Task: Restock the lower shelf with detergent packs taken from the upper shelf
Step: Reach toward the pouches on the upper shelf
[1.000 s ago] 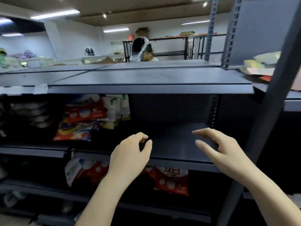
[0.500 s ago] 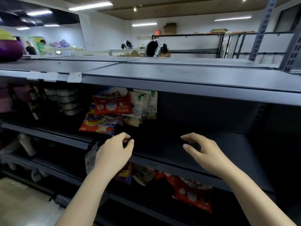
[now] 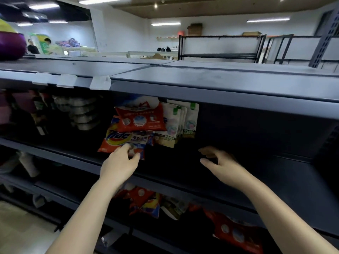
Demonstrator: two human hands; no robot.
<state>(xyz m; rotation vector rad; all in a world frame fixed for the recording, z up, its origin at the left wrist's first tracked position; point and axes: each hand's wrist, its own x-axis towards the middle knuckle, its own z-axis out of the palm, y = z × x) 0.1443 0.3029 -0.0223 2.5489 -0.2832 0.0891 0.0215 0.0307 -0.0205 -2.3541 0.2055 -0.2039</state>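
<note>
On the upper shelf (image 3: 238, 173) lies an orange Tide detergent pack (image 3: 117, 138), with a red pack (image 3: 141, 119) leaning on top and several white pouches (image 3: 176, 123) standing to the right. My left hand (image 3: 119, 165) reaches to the front edge of the Tide pack, fingertips and thumb at its lower corner, not closed round it. My right hand (image 3: 220, 164) hovers over the bare shelf to the right, fingers loosely curved, holding nothing. On the lower shelf (image 3: 183, 233) lie red detergent packs (image 3: 143, 200), another red pack (image 3: 236, 233) at the right.
A grey top shelf board (image 3: 201, 79) with white paper tags (image 3: 100, 82) overhangs the packs. Stacked foil trays (image 3: 80, 114) and dark items sit to the left. A purple object (image 3: 11, 44) rests on top at far left. People stand in the far background.
The view has swung left and closer to the packs. My left hand has reached forward to the Tide pack's edge; my right hand has stayed open over the shelf.
</note>
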